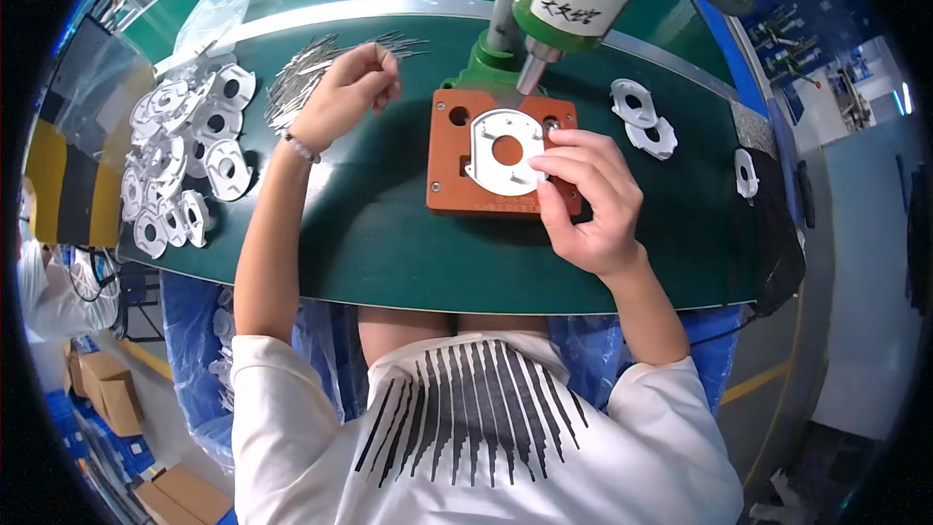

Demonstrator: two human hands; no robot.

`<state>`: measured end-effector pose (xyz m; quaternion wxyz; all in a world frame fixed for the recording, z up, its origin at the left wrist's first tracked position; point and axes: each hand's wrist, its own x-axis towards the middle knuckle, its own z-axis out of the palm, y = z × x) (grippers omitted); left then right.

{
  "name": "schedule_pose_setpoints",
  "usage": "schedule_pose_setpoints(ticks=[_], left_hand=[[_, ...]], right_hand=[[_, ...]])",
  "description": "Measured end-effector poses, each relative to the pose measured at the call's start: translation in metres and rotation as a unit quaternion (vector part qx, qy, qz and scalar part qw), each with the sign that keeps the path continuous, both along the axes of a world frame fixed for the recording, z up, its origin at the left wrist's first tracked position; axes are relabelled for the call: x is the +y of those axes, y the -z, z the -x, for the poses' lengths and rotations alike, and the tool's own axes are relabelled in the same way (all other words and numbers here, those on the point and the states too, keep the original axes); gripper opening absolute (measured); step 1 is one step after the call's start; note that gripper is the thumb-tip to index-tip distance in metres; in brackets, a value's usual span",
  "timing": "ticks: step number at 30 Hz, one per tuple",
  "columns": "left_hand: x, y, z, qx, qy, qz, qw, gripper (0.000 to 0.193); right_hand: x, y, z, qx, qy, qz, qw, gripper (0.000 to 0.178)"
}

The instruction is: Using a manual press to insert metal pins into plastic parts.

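1. left hand (342, 95): raised over the near edge of the scattered metal pins (299, 84); fingers loosely curled. whether a pin is held cannot be told.
2. right hand (603, 199): partly open, thumb and forefinger at the right edge of a white plate (486, 160), apparently touching it; a firm grip cannot be confirmed.
3. the white plate lies flat on the orange block (447, 154), just left of the right fingertips and to the right of the left hand.
4. the green machine (564, 10) stands beyond the right hand, its metal tip above the block's far side, apart from the plate.
5. progress, as judged: one plate is placed on the block; a heap of plates (167, 157) remains left of the left hand. a loose pair of plates (639, 122) lies beyond and right of the right hand; whether either group is finished cannot be told.
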<state>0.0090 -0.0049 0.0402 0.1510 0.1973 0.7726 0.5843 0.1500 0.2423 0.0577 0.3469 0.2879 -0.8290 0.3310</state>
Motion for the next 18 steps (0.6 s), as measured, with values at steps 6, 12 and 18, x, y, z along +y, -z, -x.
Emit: schedule_pose_setpoints(ticks=[6,12,18], left_hand=[[0.007,-0.015,-0.014,0.038,0.076,-0.167,0.982,0.03],[0.031,-0.011,-0.03,0.206,0.004,-0.138,0.969,0.019],[0.06,-0.023,-0.046,0.443,-0.038,0.018,0.896,0.012]], right_hand=[[0.002,0.007,0.004,-0.012,-0.003,0.001,1.0,0.018],[-0.002,0.007,0.003,-0.042,-0.021,0.0,0.999,0.019],[-0.003,0.008,0.004,-0.03,-0.02,-0.021,0.999,0.019]])
